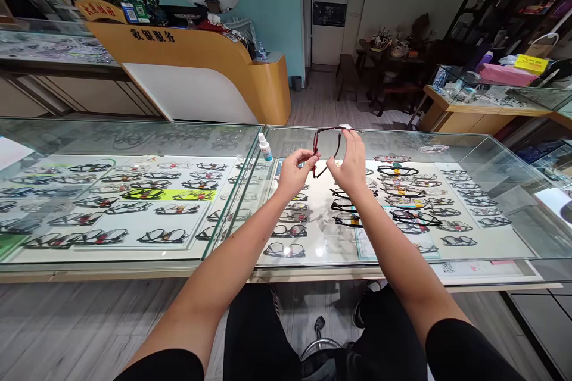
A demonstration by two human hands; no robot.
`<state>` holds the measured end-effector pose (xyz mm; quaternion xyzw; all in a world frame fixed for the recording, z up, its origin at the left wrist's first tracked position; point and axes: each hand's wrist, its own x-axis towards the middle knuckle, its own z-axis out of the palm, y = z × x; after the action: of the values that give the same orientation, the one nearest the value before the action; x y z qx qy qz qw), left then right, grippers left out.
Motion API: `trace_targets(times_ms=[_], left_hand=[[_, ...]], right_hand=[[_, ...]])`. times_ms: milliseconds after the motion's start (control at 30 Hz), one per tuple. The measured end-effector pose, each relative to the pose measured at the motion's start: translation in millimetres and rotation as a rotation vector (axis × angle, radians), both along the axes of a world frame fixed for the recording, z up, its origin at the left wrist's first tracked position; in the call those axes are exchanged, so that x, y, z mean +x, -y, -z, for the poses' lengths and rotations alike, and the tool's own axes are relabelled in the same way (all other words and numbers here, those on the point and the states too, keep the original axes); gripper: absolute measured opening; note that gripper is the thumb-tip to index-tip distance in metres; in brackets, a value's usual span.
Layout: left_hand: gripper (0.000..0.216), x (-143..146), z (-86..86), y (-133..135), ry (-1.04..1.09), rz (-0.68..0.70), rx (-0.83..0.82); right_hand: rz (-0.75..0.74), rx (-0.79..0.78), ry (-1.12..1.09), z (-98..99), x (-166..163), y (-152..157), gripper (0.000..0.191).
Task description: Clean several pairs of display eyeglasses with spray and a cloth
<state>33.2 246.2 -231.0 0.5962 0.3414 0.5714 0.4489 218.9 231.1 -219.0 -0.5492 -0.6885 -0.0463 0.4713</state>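
Note:
Both my hands hold one pair of glasses with a dark red and black frame, raised above the glass display counter. My left hand pinches the left side of the frame near its temple. My right hand grips the right side, fingers closed round the frame, with a small white tag at its fingertips. A small white spray bottle stands on the glass just left of my left hand.
Several rows of glasses lie on trays inside the counter under the glass. An orange service desk stands beyond on the left. A dark table with chairs and another showcase stand on the right. A stool base is between my legs.

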Motion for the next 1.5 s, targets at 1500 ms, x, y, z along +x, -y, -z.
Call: trace_targets(times_ms=[1500], left_hand=[[0.068, -71, 21.9, -68, -0.089, -0.752, 0.021]], right_hand=[[-0.348, -0.057, -0.014, -11.8, -19, 21, 0.043]])
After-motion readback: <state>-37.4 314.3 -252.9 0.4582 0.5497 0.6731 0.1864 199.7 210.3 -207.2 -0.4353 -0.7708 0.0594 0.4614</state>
